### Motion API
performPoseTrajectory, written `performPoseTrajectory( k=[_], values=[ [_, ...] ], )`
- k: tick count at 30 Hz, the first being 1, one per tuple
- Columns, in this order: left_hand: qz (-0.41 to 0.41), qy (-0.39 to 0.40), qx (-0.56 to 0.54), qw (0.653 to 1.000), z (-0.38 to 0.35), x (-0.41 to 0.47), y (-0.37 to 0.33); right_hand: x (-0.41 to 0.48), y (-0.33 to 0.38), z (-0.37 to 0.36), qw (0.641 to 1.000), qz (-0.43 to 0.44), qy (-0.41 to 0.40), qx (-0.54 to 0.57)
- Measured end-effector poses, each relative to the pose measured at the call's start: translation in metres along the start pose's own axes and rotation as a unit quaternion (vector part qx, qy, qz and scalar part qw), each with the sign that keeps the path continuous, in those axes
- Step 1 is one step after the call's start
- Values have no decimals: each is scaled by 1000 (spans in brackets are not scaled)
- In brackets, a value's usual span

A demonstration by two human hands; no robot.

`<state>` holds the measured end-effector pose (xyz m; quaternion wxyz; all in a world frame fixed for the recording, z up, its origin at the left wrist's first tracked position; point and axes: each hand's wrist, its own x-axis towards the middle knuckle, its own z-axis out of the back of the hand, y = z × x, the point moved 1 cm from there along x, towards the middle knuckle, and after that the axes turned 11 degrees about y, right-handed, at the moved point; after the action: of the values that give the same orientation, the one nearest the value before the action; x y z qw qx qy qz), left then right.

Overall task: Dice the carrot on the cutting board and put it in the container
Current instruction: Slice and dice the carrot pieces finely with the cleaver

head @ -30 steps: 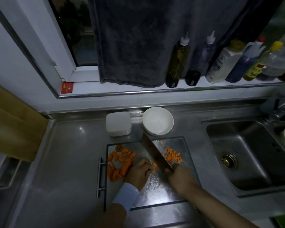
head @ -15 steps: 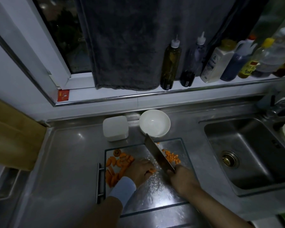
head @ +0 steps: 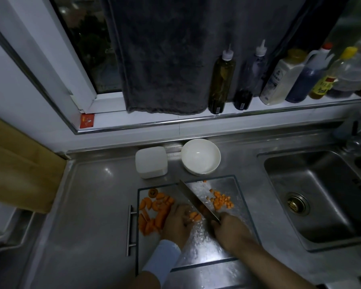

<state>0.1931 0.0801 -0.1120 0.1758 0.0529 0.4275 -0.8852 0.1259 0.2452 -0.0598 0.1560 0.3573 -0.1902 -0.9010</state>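
Right hand (head: 229,228) grips the cleaver (head: 196,200); left hand (head: 176,224), fingers curled, holds a carrot piece (head: 193,215) on the cutting board (head: 236,184), fingertips just beside the blade — a slip would likely nick them. One container (head: 151,161), one bowl (head: 200,156), one cleaver, two carrot heaps — diced heap (head: 221,202) right, sliced heap (head: 154,213) left.

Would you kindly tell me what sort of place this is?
Probably a home kitchen: a steel sink beside the counter, condiment bottles on the sill, and diced carrot on a cutting board.
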Motion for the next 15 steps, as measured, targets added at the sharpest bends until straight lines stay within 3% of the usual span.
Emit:
performPoseTrajectory(
  k=[3,7,15],
  values=[
    [-54,27,55,997,5,5,7,0,0,0,1000,5,0,0],
    [-90,37,32,995,1,8,10,1,3,-1,1000,-4,7,-8],
    [-66,3,2,998,-15,3,7,0,5,6,1000,-7,20,-12]
  ],
)
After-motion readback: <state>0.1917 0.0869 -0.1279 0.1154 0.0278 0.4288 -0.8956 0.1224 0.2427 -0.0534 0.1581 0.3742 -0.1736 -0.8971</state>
